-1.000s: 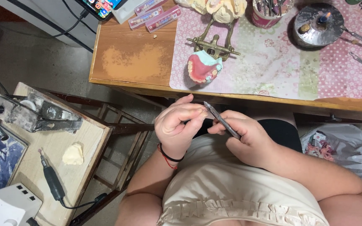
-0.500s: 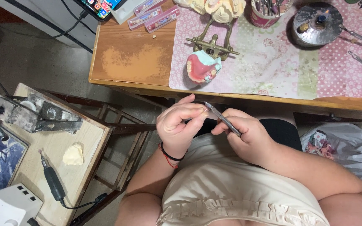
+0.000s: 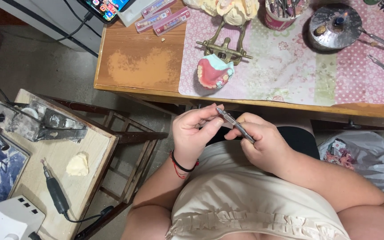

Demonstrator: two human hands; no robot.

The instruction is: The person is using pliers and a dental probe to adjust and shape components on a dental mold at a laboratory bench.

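My left hand (image 3: 194, 133) has its fingers curled close, pinching the tip of a thin grey metal hand tool (image 3: 235, 125), while my right hand (image 3: 263, 144) is closed round its shaft, both held over my lap below the desk edge. I judge the work midway: the pink wax denture on its pale blue cast (image 3: 214, 71) sits untouched on the brass articulator (image 3: 224, 44) on the wooden desk (image 3: 143, 66).

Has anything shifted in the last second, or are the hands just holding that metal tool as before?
Barely. The right hand still grips the thin metal tool, its tip at the left hand fingers; both hands edged slightly toward the desk. The denture model and side table stayed put.
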